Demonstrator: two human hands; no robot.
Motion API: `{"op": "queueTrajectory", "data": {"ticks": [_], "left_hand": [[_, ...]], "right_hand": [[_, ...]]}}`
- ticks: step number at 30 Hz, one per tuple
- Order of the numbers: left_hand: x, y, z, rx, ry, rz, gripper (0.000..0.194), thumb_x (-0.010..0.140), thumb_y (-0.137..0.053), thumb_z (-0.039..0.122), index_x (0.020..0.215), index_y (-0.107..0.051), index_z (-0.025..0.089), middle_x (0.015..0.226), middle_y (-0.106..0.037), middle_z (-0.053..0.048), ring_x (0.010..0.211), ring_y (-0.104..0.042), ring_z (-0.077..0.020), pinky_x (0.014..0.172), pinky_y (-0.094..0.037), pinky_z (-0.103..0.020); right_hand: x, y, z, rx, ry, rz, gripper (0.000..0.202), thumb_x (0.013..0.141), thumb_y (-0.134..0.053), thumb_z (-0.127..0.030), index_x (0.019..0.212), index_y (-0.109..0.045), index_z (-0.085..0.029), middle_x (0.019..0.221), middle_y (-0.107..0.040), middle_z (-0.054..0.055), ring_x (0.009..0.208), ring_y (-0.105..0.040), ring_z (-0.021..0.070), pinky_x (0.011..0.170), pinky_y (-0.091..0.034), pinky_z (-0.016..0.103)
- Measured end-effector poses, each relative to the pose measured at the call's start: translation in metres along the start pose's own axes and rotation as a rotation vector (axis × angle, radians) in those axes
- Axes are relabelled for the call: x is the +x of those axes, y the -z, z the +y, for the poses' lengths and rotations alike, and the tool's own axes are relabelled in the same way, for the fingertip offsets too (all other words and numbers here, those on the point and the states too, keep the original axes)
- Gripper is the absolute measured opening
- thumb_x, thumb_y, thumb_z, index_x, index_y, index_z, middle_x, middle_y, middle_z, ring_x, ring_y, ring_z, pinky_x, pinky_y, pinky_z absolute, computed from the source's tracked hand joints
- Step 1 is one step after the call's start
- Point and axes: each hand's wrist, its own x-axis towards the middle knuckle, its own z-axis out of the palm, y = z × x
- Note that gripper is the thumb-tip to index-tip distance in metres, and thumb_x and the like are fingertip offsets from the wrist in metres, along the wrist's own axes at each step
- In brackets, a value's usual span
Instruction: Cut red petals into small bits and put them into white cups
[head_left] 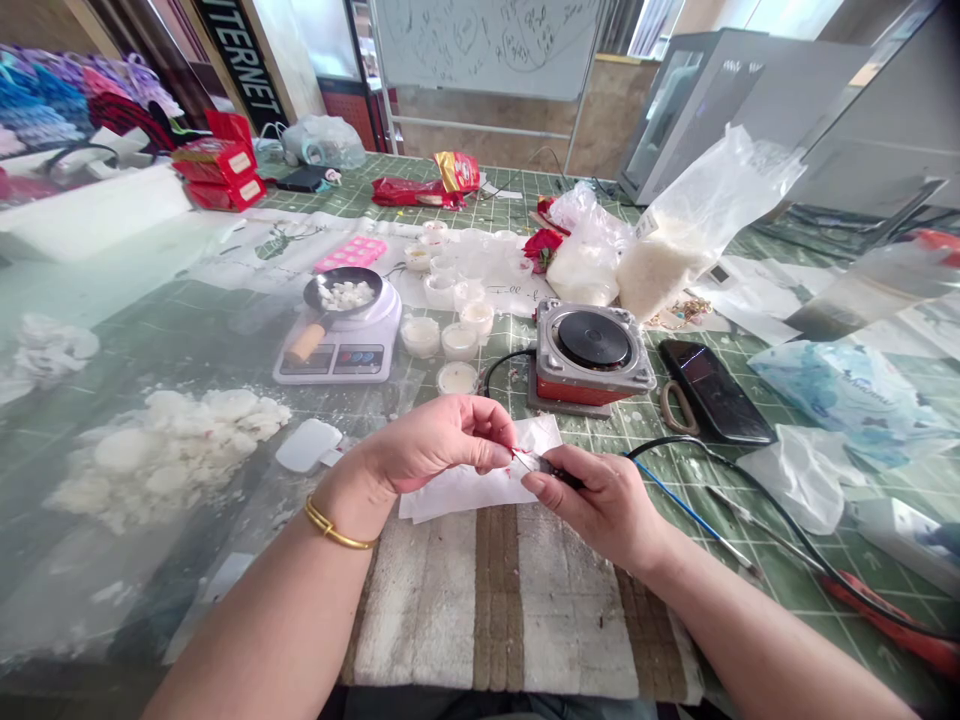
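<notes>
My left hand [450, 440], with a gold bangle [337, 527] on its wrist, pinches a tiny red piece [515, 455] between thumb and fingers. My right hand [607, 500] is closed round a dark-handled tool [564, 473]. Its thin metal tip points left and meets the red piece; I cannot tell what kind of tool it is. Under both hands lies white paper [442, 497] with small red specks on it. The paper rests partly on a striped cloth [427, 600] at the table's near edge.
Ahead stand a hot plate [592, 340], several small wax-filled cups [459, 342] and a scale [337, 360] bearing a small pan [319, 320]. White chunks [172, 440] cover the left. On the right are a phone [716, 390], a black cable [750, 500] and a blue-handled brush [694, 510].
</notes>
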Motion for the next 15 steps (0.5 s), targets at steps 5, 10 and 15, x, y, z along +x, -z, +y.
{"op": "queueTrajectory", "data": {"ticks": [5,10,15], "left_hand": [[0.0005,0.0002,-0.0001,-0.001,-0.002,0.004,0.017,0.065,-0.074,0.017,0.075,-0.061,0.012,0.068,-0.058,0.001,0.061,-0.050,-0.0064,0.059,-0.039,-0.019],[0.0001,-0.0007,-0.0004,-0.005,0.004,0.010,0.018,0.064,-0.074,0.018,0.075,-0.061,0.012,0.066,-0.057,0.001,0.059,-0.049,-0.0065,0.057,-0.039,-0.019],[0.0003,-0.0009,0.0000,-0.016,-0.002,-0.002,0.018,0.064,-0.074,0.018,0.075,-0.061,0.011,0.064,-0.057,0.001,0.058,-0.049,-0.0067,0.056,-0.039,-0.020]], "right_hand": [[0.0003,-0.0003,-0.0001,0.007,0.000,0.016,0.031,0.085,-0.051,-0.046,0.077,-0.057,-0.017,0.053,-0.042,-0.006,0.047,-0.033,0.0060,0.046,-0.026,0.019],[0.0012,-0.0008,-0.0007,0.010,0.004,0.019,0.032,0.085,-0.051,-0.047,0.076,-0.058,-0.017,0.052,-0.043,-0.005,0.047,-0.034,0.0060,0.046,-0.027,0.019],[0.0012,0.0005,-0.0012,-0.003,-0.007,-0.003,0.031,0.086,-0.048,-0.045,0.075,-0.058,-0.018,0.053,-0.042,-0.005,0.048,-0.035,0.0069,0.047,-0.026,0.020]]}}
